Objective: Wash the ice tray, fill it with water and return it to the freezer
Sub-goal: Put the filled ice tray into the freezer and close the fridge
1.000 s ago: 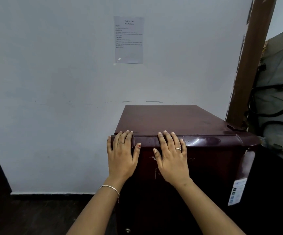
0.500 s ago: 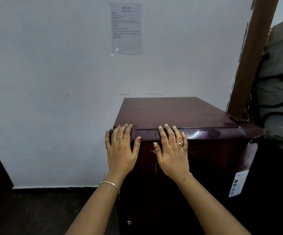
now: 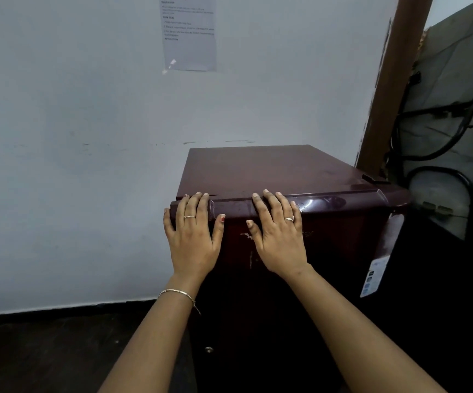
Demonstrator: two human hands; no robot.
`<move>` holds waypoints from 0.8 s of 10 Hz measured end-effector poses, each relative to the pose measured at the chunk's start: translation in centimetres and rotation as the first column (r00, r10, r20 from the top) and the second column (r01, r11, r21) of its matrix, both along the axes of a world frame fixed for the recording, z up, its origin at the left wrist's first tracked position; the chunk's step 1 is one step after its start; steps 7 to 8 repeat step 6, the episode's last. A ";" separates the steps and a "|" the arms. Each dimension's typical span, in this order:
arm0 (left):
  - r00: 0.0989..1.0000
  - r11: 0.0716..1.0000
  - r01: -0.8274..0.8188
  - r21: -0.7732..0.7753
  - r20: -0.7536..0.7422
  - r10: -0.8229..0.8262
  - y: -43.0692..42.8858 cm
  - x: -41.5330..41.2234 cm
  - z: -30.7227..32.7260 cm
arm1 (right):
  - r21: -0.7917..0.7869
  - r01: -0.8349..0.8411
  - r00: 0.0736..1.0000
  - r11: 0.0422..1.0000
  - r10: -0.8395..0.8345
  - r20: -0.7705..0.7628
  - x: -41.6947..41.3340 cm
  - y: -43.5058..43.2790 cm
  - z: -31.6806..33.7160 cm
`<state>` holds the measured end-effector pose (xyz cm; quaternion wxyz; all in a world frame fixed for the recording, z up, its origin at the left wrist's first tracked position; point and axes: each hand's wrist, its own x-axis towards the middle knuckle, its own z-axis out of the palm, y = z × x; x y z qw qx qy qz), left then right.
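Still both hands (image 3: pixel 192 239) (image 3: pixel 279 241) on fridge door (image 3: pixel 331 204).

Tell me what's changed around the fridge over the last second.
Only the view: the head camera tipped down, sliding the paper notice toward the top edge. The left hand and right hand stayed flat on the upper edge of the fridge door; nothing taken or released.

A printed sheet (image 3: pixel 189 35) hangs on the wall (image 3: pixel 73 109) above the left hand (image 3: pixel 191 239); black cables (image 3: pixel 442 168) loop beyond the right hand (image 3: pixel 279 239).
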<state>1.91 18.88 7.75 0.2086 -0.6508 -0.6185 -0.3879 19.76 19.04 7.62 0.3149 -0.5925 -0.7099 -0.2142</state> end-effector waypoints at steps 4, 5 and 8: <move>1.000 0.999 -0.028 -0.040 -0.013 0.028 -0.2 0.9 0.5 | -0.096 -0.057 0.998 0.994 0.056 -0.014 0.6 -0.9 1.1; 0.999 0.996 -0.035 -0.080 0.024 0.037 -0.8 1.4 1.0 | -0.142 -0.106 0.994 0.984 0.101 -0.037 1.2 -2.3 1.8; 0.999 0.997 0.002 -0.074 0.033 0.001 -2.3 2.7 1.2 | -0.134 -0.090 0.988 0.987 0.071 -0.138 2.5 -4.9 1.8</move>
